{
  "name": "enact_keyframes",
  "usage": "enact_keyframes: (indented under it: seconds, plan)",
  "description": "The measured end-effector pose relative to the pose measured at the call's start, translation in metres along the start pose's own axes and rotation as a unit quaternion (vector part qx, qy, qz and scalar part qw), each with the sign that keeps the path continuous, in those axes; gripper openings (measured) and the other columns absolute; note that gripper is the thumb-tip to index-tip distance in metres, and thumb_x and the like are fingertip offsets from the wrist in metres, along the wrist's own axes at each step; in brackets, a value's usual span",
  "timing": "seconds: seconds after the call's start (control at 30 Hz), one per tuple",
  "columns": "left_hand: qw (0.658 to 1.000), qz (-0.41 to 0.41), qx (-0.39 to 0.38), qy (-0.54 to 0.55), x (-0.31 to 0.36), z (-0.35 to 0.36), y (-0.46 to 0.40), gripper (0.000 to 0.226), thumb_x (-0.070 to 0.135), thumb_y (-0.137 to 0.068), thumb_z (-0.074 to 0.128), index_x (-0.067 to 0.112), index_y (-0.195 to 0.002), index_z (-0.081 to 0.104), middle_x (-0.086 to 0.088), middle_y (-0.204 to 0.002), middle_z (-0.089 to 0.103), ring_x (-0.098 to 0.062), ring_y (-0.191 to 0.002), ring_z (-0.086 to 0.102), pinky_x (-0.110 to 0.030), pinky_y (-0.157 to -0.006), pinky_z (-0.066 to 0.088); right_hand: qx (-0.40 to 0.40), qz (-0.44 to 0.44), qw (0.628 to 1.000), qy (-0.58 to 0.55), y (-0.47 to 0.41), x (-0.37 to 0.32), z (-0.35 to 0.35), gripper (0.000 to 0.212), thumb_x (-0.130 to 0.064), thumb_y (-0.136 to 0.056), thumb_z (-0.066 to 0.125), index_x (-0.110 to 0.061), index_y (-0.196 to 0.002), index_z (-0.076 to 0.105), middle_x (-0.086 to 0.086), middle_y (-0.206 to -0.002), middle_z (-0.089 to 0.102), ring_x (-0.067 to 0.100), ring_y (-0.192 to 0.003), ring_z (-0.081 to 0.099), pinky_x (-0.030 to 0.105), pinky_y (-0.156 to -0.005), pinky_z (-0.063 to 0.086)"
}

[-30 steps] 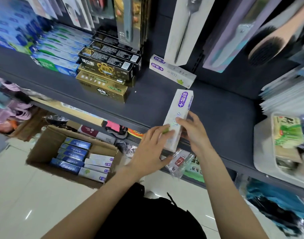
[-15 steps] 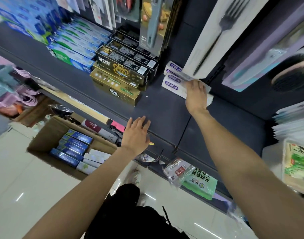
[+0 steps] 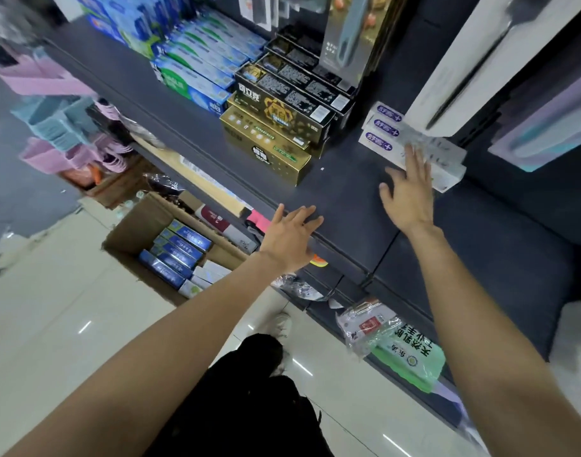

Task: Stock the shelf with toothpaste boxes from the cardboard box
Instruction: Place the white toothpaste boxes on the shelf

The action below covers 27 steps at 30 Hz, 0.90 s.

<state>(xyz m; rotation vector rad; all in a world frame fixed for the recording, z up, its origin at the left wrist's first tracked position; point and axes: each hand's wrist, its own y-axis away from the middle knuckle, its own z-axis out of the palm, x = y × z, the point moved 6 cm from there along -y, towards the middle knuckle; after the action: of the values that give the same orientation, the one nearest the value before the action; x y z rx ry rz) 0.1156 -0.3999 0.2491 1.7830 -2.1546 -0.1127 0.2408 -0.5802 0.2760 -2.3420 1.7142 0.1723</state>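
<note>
- A small stack of white toothpaste boxes with purple labels was seen lying at the back of the dark shelf, under a hanging white card pack.
- The right hand was spread flat, nothing grasped, its fingertips laid on the front box of the stack; whether the box was being pressed or only touched could not be told.
- The left hand was relaxed and empty, fingers straight, over the shelf's front edge.
- The step in hand was judged to be the setting of a box on the stack, near its end.
- More toothpaste boxes, blue and white, were left in the open cardboard box on the floor below; the task was judged far from done.
- For the next move, a reach down to the cardboard box and a grasp on one box would be called for.
- Gold and black toothpaste boxes were stacked just beside the white stack on its left, with blue and green boxes further left.
- Bagged goods protruded from the lower shelf near the path of a downward reach, and the hanging card pack crowded the white stack from above.
</note>
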Motion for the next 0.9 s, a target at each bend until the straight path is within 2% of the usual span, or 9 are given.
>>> enact_keyframes:
  seconds: [0.1, 0.2, 0.27, 0.37, 0.43, 0.53, 0.73, 0.8, 0.9]
  plan:
    - [0.982, 0.031, 0.069, 0.171, -0.007, -0.001, 0.018, 0.052, 0.021, -0.087, 0.052, 0.016, -0.139, 0.046, -0.006, -0.149, 0.037, -0.023, -0.141, 0.029, -0.042, -0.116, 0.015, 0.003, -0.055, 0.996, -0.077, 0.043, -0.047, -0.002, 0.027, -0.014, -0.094, 0.051, -0.005, -0.116, 0.063, 0.017, -0.15, 0.033, 0.033, -0.142, 0.022, 0.045, -0.118, 0.015]
    - [0.948, 0.012, 0.185, 0.257, -0.035, -0.002, 0.061, 0.038, 0.02, -0.082, 0.046, 0.008, -0.112, 0.066, -0.009, -0.111, 0.066, -0.025, -0.107, 0.058, -0.033, -0.094, 0.041, -0.007, -0.086, 0.985, -0.152, 0.091, -0.107, -0.003, 0.027, -0.016, -0.092, 0.048, -0.011, -0.11, 0.066, 0.009, -0.122, 0.062, 0.029, -0.113, 0.054, 0.039, -0.094, 0.042]
    - [0.932, -0.054, 0.225, 0.28, -0.064, 0.005, 0.098, 0.031, 0.022, -0.082, 0.049, 0.009, -0.102, 0.067, -0.003, -0.09, 0.067, -0.015, -0.089, 0.055, -0.024, -0.081, 0.039, -0.044, -0.121, 0.976, -0.178, 0.115, -0.148, 0.004, 0.028, -0.021, -0.09, 0.045, -0.015, -0.106, 0.067, 0.006, -0.098, 0.07, 0.029, -0.086, 0.064, 0.035, -0.072, 0.049]
    - [0.901, -0.191, 0.217, 0.324, -0.126, 0.034, 0.153, 0.025, 0.025, -0.084, 0.051, 0.014, -0.1, 0.066, 0.011, -0.08, 0.062, -0.01, -0.08, 0.054, -0.009, -0.072, 0.033, -0.127, -0.176, 0.96, -0.18, 0.136, -0.202, 0.038, 0.023, -0.02, -0.089, 0.051, -0.018, -0.104, 0.068, 0.003, -0.09, 0.073, 0.027, -0.077, 0.067, 0.034, -0.063, 0.051]
    - [0.889, -0.278, 0.178, 0.316, -0.177, 0.064, 0.183, 0.02, 0.019, -0.086, 0.058, 0.018, -0.105, 0.065, 0.013, -0.081, 0.063, -0.012, -0.082, 0.057, -0.012, -0.07, 0.035, -0.168, -0.189, 0.953, -0.166, 0.14, -0.229, 0.073, 0.018, -0.015, -0.087, 0.059, -0.02, -0.102, 0.069, 0.0, -0.088, 0.072, 0.025, -0.073, 0.067, 0.033, -0.06, 0.05]
    - [0.878, -0.358, 0.138, 0.286, -0.256, 0.107, 0.21, 0.023, 0.015, -0.084, 0.064, 0.017, -0.107, 0.065, 0.004, -0.093, 0.07, -0.018, -0.091, 0.061, -0.023, -0.079, 0.041, -0.24, -0.18, 0.943, -0.142, 0.133, -0.266, 0.149, 0.018, -0.014, -0.087, 0.06, -0.019, -0.102, 0.067, -0.001, -0.086, 0.07, 0.024, -0.075, 0.065, 0.032, -0.059, 0.047]
    - [0.883, -0.42, 0.054, 0.204, -0.397, 0.204, 0.197, 0.05, 0.032, -0.084, 0.066, 0.018, -0.129, 0.052, -0.009, -0.13, 0.055, -0.031, -0.118, 0.048, -0.038, -0.098, 0.037, -0.359, -0.143, 0.917, -0.103, 0.109, -0.316, 0.357, 0.036, -0.015, -0.089, 0.059, -0.012, -0.125, 0.059, 0.009, -0.113, 0.064, 0.028, -0.104, 0.059, 0.034, -0.084, 0.047]
    - [0.874, -0.442, 0.048, 0.195, -0.429, 0.234, 0.185, 0.061, 0.04, -0.084, 0.066, 0.017, -0.136, 0.045, -0.011, -0.135, 0.049, -0.031, -0.122, 0.044, -0.04, -0.102, 0.036, -0.379, -0.122, 0.915, -0.072, 0.106, -0.318, 0.425, 0.037, -0.021, -0.091, 0.057, -0.014, -0.128, 0.056, 0.011, -0.118, 0.06, 0.03, -0.109, 0.054, 0.037, -0.088, 0.045]
    - [0.897, -0.409, 0.034, 0.163, -0.445, 0.271, 0.167, 0.067, 0.047, -0.084, 0.063, 0.017, -0.14, 0.041, -0.008, -0.138, 0.047, -0.029, -0.128, 0.037, -0.04, -0.105, 0.032, -0.408, -0.097, 0.908, 0.0, 0.107, -0.313, 0.503, 0.043, -0.028, -0.096, 0.048, -0.022, -0.138, 0.043, 0.011, -0.131, 0.048, 0.031, -0.117, 0.045, 0.039, -0.094, 0.039]
